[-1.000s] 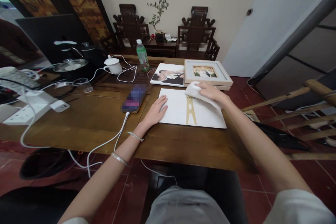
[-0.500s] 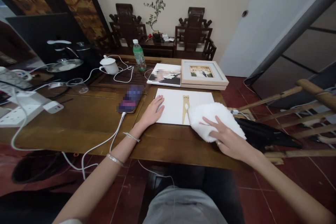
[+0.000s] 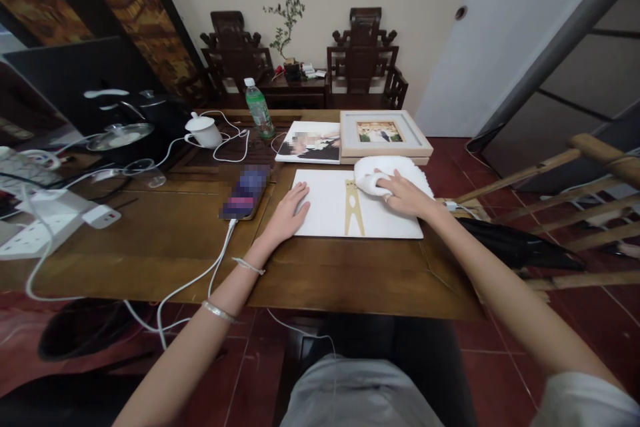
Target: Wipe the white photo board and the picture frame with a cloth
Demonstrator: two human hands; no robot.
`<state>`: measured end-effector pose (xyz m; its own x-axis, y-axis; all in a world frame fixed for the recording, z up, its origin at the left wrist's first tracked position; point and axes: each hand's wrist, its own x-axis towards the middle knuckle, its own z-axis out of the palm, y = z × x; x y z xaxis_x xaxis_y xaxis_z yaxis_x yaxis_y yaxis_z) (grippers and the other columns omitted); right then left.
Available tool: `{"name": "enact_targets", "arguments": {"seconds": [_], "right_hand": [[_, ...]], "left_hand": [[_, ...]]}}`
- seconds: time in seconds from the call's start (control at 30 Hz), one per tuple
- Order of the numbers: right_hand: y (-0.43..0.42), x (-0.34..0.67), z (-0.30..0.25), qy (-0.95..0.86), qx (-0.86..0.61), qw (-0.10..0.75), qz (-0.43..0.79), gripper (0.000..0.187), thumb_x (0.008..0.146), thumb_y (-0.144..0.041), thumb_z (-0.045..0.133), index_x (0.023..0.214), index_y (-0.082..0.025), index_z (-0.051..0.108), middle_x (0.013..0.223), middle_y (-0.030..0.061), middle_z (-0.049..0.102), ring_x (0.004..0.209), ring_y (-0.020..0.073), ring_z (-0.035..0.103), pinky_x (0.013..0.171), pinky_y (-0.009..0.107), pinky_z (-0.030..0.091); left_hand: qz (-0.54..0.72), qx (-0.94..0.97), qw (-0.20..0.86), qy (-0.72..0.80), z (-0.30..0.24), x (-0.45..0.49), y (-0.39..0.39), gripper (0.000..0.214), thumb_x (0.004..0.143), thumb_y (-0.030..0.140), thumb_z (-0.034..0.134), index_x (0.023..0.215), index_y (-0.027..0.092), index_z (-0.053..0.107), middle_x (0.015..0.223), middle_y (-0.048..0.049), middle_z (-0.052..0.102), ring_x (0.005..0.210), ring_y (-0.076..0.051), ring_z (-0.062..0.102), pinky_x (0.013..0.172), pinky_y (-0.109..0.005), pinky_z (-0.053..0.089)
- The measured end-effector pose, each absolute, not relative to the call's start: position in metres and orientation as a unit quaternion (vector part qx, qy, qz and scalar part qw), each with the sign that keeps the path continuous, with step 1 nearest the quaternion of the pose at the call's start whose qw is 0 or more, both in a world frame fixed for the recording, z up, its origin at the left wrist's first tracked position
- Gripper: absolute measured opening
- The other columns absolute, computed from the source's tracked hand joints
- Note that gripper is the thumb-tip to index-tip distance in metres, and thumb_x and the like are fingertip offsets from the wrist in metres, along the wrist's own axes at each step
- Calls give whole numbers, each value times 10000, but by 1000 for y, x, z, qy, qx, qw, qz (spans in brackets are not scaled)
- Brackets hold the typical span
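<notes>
On the brown wooden surface [image 3: 310, 280], the person's hands were apart: the left hand [image 3: 289, 210] lay flat over the left edge of a white panel [image 3: 320, 203] bearing a gold peg-shaped figure [image 3: 353, 210], while the right hand [image 3: 403, 192] was closed on a bunched white cloth [image 3: 413, 170] at its far right corner. To my eye, good work called for even pressure through the cloth and a firm left hand, lest the panel slide. Beyond stood a framed picture [image 3: 380, 132], then dark chairs [image 3: 365, 53] against a pale wall [image 3: 415, 0].
</notes>
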<state>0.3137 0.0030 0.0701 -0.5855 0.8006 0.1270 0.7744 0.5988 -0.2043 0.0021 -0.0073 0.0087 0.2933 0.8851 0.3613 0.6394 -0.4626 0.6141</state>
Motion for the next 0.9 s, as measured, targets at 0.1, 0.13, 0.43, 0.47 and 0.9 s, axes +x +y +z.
{"name": "enact_targets", "arguments": {"seconds": [0.1,0.13,0.43,0.47,0.9], "right_hand": [[16,312,76,-878,-464,106,57,370,752,-74,350,1011,-157,600,1043,108,671,1021,287,586,994,503,340],[15,311,77,-874,-471,106,55,355,747,-72,347,973,-161,607,959,101,679,944,282,600,947,479,379],[-78,312,81,-889,-442,79,86,424,695,-49,374,1023,-192,601,1264,97,594,1297,283,410,1077,549,268],[-92,314,81,-892,-436,78,92,439,669,-36,378,1012,-197,600,1309,92,565,1332,267,370,1099,545,242],[-78,318,89,-879,-466,59,81,349,720,-70,363,938,-206,599,993,73,687,1063,287,584,950,447,397]], "left_hand": [[339,786,180,486,9,2,-7,461,883,367,427,1267,142,545,1409,-126,470,1351,-254,369,1135,-470,256],[338,786,179,485,9,2,-7,459,883,367,427,1268,147,545,1409,-121,471,1350,-251,371,1134,-469,258],[342,786,174,485,7,2,-7,463,885,368,418,1262,133,548,1410,-129,468,1351,-255,368,1136,-455,263],[342,786,174,484,7,3,-7,461,885,364,419,1263,134,547,1409,-128,470,1351,-254,368,1136,-456,262],[340,787,177,483,8,3,-7,459,886,355,423,1264,125,545,1411,-134,465,1353,-261,363,1139,-454,260]]}}
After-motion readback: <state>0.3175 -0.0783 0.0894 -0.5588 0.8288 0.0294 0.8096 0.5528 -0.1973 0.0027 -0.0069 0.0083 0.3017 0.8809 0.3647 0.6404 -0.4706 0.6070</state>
